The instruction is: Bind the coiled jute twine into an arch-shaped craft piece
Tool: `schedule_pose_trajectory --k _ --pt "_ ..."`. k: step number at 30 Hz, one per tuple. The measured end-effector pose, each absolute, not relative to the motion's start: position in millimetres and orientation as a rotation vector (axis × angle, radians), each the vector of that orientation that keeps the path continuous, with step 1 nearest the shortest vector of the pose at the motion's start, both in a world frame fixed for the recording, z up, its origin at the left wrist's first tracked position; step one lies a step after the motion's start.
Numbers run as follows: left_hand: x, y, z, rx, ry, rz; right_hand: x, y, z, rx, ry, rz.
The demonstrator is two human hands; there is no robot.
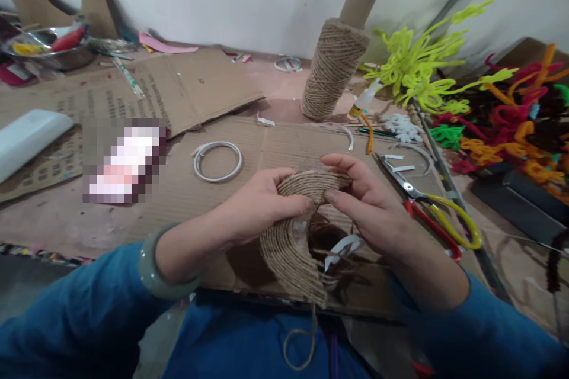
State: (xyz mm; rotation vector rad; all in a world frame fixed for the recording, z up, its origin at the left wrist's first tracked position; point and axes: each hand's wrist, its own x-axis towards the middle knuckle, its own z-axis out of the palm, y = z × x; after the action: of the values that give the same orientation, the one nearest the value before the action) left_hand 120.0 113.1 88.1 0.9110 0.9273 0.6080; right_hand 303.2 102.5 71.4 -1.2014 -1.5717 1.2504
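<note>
A: What do the 2 hands have?

B: A curved twine piece (284, 260), made of many strands laid side by side in an arc. It's held up in front of the person, over the near edge of the cardboard (284, 151) on the table (53, 219).

A: And the fingers?

B: Those of the left hand (262, 201) grasp the upper bend, with the thumb lying across the strands. Those of the right hand (371, 204) pinch its upper right end between thumb and fingers; the index finger arches above it.

A: Anything near the inside of the curve?

B: Yes, a white strip (343, 246), just under the right hand. Below the piece, a loose twine end (313, 321) loops down over the lap.

A: What lies to the person's right?

B: The scissors (409, 188), 1 handle yellow and 1 red, blades parted a little and pointing away. Beyond them is a white snowflake shape (403, 127), then a small glue bottle (362, 100) beside the tall twine spool (333, 71), which leans slightly. Fuzzy yellow-green flowers (395, 68) spread out by the wall.

A: And left of the hands?

B: A coiled white ring (240, 161) on the cardboard, and farther left a pixelated rectangular object (128, 160) I can't make out.
</note>
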Motion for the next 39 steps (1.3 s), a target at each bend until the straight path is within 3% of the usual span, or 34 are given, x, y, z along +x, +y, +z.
schedule_pose_trajectory --k 39 --pt "119.6 115.1 86.7 0.847 0.905 0.606 292.0 101.1 66.7 -1.218 -1.429 1.311"
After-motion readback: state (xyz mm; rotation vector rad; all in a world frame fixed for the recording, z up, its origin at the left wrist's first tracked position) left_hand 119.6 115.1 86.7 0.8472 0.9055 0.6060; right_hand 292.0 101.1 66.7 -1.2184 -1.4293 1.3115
